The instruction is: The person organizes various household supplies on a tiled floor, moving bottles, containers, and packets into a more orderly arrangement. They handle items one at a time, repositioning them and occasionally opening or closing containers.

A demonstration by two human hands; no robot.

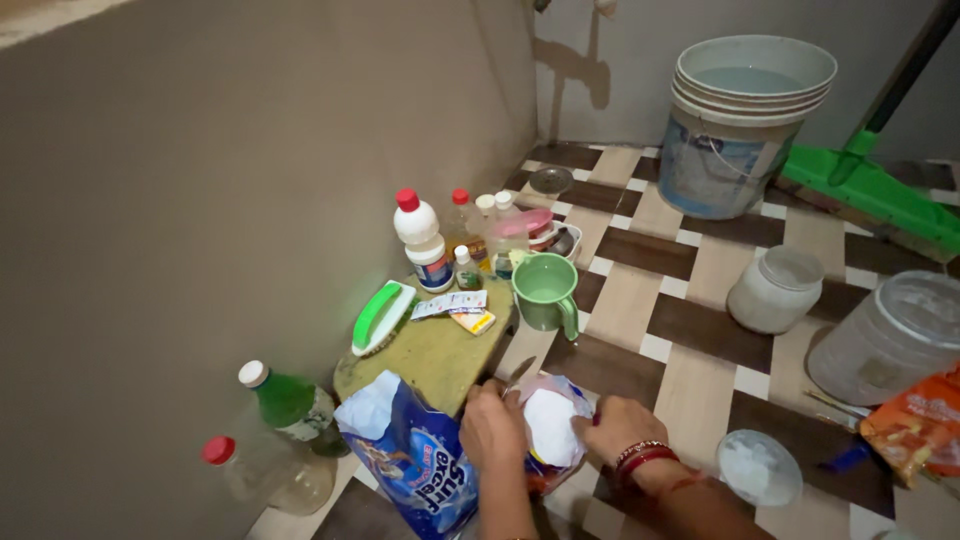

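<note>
I am watching the left hand pinching a small pouch full of white powder, scissors at its top, while the right hand is gripping its other side, low over the tiled floor (blue detergent bag alongside); cutting seems underway, calling for a steady, upright hold

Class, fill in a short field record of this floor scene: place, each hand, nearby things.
place: tiled floor by a wall corner
left hand: grips the edge of an open pouch of white powder
right hand: holds the pouch's other side
beside hands: blue bag, green mug
on the stool: scrub brush, sachets
far: stacked buckets
</note>
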